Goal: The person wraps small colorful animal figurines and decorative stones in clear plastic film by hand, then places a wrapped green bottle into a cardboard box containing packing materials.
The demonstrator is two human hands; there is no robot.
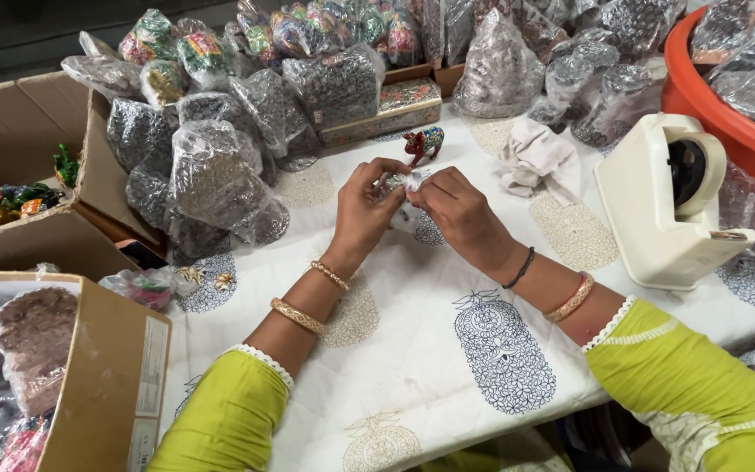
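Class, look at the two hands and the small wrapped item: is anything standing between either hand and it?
Nothing visible does. The left hand and right hand both pinch the small wrapped item directly above the printed tablecloth.

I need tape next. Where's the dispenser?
In the head view the white tape dispenser sits at the right on the printed cloth, just below the orange tub and right of the crumpled rag.

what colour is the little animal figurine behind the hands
Red with multicoloured painting, figurine, head view.
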